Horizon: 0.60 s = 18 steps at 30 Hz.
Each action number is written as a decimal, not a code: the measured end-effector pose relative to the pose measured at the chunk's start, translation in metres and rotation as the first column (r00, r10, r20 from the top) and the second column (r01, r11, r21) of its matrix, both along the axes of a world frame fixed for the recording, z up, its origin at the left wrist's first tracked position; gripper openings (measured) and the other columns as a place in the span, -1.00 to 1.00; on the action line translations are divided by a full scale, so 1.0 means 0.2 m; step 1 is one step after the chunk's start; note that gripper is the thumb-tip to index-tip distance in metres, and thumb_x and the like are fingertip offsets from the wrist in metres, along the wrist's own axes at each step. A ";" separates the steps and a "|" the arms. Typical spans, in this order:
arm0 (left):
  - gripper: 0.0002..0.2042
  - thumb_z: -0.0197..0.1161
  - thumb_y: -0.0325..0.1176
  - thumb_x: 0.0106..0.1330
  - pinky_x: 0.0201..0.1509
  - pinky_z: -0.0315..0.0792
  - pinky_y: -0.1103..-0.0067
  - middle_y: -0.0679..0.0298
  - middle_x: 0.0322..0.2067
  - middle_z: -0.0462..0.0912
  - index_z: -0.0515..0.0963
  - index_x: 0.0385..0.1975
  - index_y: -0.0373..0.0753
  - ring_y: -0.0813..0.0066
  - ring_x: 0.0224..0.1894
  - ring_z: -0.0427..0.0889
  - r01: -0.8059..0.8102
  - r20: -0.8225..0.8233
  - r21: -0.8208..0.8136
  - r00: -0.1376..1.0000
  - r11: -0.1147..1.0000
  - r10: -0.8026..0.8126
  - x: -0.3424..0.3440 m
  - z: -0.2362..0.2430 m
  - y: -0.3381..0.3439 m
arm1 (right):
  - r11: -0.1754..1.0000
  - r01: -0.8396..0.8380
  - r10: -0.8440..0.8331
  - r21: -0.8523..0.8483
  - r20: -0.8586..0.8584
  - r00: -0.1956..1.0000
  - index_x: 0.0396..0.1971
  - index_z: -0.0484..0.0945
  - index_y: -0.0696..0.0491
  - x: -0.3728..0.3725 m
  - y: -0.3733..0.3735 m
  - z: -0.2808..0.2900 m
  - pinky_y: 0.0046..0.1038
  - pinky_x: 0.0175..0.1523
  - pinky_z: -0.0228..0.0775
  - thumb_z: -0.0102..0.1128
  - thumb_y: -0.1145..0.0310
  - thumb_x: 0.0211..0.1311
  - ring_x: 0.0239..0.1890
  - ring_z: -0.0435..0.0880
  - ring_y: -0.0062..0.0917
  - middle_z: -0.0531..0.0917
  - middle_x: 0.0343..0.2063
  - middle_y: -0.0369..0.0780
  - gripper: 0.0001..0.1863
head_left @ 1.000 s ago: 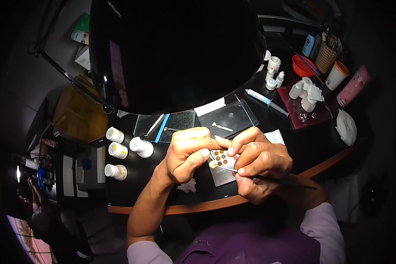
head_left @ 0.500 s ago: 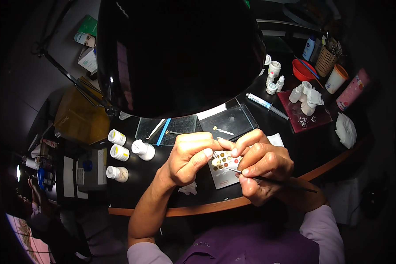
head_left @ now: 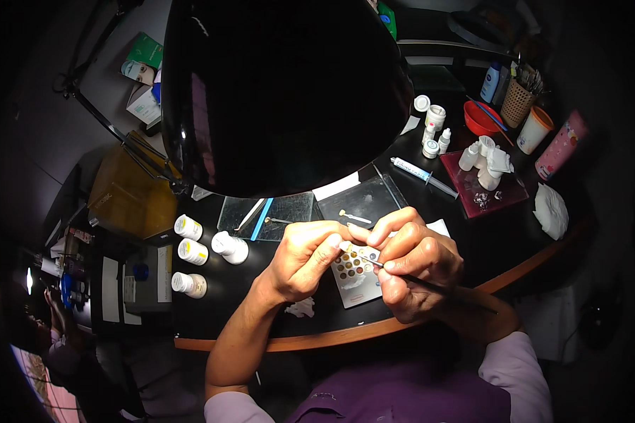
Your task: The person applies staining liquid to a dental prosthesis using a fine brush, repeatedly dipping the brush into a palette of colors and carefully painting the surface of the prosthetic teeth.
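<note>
Over a white palette card (head_left: 362, 295) with several round coloured wells, my two hands meet closely. The thumb and fingers of my left hand (head_left: 300, 261) pinch a small cream-coloured, tooth-like piece (head_left: 346, 247); its exact shape is too small to make out. In my right hand (head_left: 422, 262) is a slim brush (head_left: 441, 290), gripped like a pen. Its dark handle points down to the right, and its tip is at or close to the cream piece. Whether they touch I cannot tell. Below my left hand lies a crumpled white tissue (head_left: 301, 308).
A large black lamp shade (head_left: 282, 99) hangs over the desk's far half. Several white bottles (head_left: 231, 247) stand at left. Beyond my hands lie glass slabs (head_left: 289, 220) and a syringe (head_left: 423, 176). At right are a dark red tray (head_left: 483, 197), a red bowl (head_left: 478, 121) and a folded tissue (head_left: 551, 211).
The brush and my right hand have shifted slightly left and up, its tip nearer the cream piece. My left hand keeps its pinch. The whole view has tilted a little.
</note>
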<state>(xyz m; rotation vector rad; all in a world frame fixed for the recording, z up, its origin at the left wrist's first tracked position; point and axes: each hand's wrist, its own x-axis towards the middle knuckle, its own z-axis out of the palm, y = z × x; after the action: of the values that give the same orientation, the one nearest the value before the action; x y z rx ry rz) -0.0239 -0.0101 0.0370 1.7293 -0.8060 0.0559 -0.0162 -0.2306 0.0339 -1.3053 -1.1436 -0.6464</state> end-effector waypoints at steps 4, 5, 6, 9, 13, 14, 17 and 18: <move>-0.67 0.04 -0.34 0.60 -0.19 0.59 0.52 0.00 -0.14 0.83 0.68 -0.20 -0.48 0.33 -0.31 0.77 -0.014 -0.010 -0.006 1.000 1.000 0.013 0.00 -0.01 0.00 | 1.000 0.004 -0.004 0.003 -0.001 1.000 -0.29 0.47 0.08 0.00 0.00 0.00 -0.35 -0.12 0.59 0.21 0.63 0.15 -0.27 0.66 -0.34 0.61 -0.49 -0.22 -0.82; -0.67 0.04 -0.34 0.60 -0.18 0.58 0.51 -0.01 -0.15 0.83 0.68 -0.20 -0.49 0.33 -0.31 0.77 -0.013 -0.008 -0.002 1.000 1.000 0.013 0.00 -0.01 0.00 | 1.000 0.002 -0.002 -0.012 -0.004 1.000 -0.29 0.48 0.08 0.00 0.00 0.00 -0.35 -0.12 0.59 0.23 0.62 0.17 -0.27 0.66 -0.34 0.62 -0.48 -0.22 -0.83; -0.67 0.04 -0.34 0.60 -0.18 0.58 0.51 -0.01 -0.15 0.83 0.68 -0.20 -0.49 0.33 -0.31 0.77 -0.013 -0.008 -0.003 1.000 1.000 0.013 0.00 -0.01 0.00 | 1.000 0.003 -0.003 -0.012 -0.004 1.000 -0.29 0.48 0.08 0.00 0.00 -0.01 -0.35 -0.12 0.59 0.23 0.62 0.17 -0.27 0.66 -0.34 0.62 -0.48 -0.22 -0.83; -0.64 0.03 -0.27 0.59 -0.43 0.35 0.60 0.16 -0.41 0.67 0.62 -0.19 -0.50 0.58 -0.53 0.48 -0.025 0.061 -0.035 0.998 0.999 0.027 0.01 -0.02 -0.02 | 1.000 0.003 -0.003 0.010 -0.011 1.000 -0.30 0.49 0.07 -0.01 0.00 -0.01 -0.36 -0.13 0.59 0.25 0.61 0.18 -0.25 0.67 -0.33 0.62 -0.48 -0.22 -0.84; -0.66 0.04 -0.32 0.58 -0.29 0.46 0.55 0.08 -0.31 0.73 0.65 -0.17 -0.51 0.44 -0.41 0.62 -0.017 0.006 -0.019 1.000 1.000 0.017 0.00 -0.01 0.00 | 1.000 0.006 -0.006 -0.008 -0.027 1.000 -0.30 0.49 0.07 -0.01 0.00 0.00 -0.36 -0.12 0.59 0.25 0.64 0.16 -0.24 0.67 -0.33 0.62 -0.47 -0.22 -0.82; -0.68 0.05 -0.36 0.58 -0.16 0.57 0.50 -0.01 -0.20 0.80 0.68 -0.16 -0.51 0.31 -0.29 0.75 -0.010 -0.026 -0.017 1.000 1.000 0.010 -0.01 0.00 0.00 | 1.000 0.010 -0.010 -0.012 -0.029 1.000 -0.30 0.49 0.07 -0.01 0.00 0.00 -0.36 -0.12 0.59 0.25 0.65 0.15 -0.23 0.67 -0.32 0.62 -0.47 -0.22 -0.81; -0.69 0.06 -0.37 0.56 -0.16 0.58 0.49 -0.02 -0.21 0.80 0.67 -0.13 -0.52 0.29 -0.30 0.76 -0.012 -0.030 -0.010 0.999 1.000 0.011 -0.01 0.00 0.00 | 1.000 0.012 -0.012 0.006 -0.025 1.000 -0.30 0.49 0.08 -0.01 0.01 0.00 -0.36 -0.12 0.59 0.24 0.67 0.12 -0.23 0.68 -0.32 0.63 -0.47 -0.22 -0.80; -0.69 0.06 -0.37 0.56 -0.16 0.58 0.49 -0.02 -0.21 0.80 0.67 -0.13 -0.52 0.29 -0.30 0.76 -0.012 -0.030 -0.010 0.999 1.000 0.012 -0.01 0.00 0.00 | 1.000 0.012 -0.012 0.007 -0.025 1.000 -0.30 0.49 0.08 -0.01 0.01 0.00 -0.36 -0.12 0.59 0.24 0.67 0.12 -0.23 0.68 -0.32 0.63 -0.47 -0.22 -0.80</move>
<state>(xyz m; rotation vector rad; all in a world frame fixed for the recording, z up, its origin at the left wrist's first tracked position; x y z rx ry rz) -0.0250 -0.0097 0.0368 1.7218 -0.7724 0.0416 -0.0190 -0.2283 0.0331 -1.3121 -1.1134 -0.6410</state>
